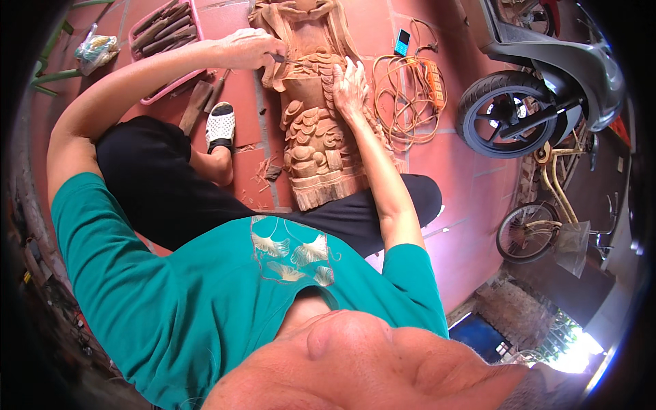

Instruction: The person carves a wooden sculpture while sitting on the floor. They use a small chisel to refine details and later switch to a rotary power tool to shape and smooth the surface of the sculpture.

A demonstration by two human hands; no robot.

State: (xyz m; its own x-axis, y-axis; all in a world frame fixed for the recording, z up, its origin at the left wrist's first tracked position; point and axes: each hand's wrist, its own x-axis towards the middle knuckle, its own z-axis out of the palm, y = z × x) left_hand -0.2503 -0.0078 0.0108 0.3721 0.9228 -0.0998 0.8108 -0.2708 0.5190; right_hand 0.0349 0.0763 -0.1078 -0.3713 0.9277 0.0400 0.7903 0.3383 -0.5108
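Observation:
A large carved wooden figure (316, 140) lies along the red tiled floor in front of me, its surface cut into scales and folds. My left hand (249, 49) is closed round a small carving tool (283, 60) whose tip rests on the upper part of the figure. My right hand (350, 85) lies flat on the carving just to the right of the tool, fingers spread, holding nothing. My legs in black trousers lie on either side of the figure's lower end.
A pink tray (156, 92) of several chisels lies at the far left, with wooden pieces (198, 102) and my white-sandalled foot (221, 126) beside it. An orange extension cord (410, 89) and a blue phone (402, 42) lie to the right. A scooter (509, 113) and a bicycle (540, 229) stand beyond.

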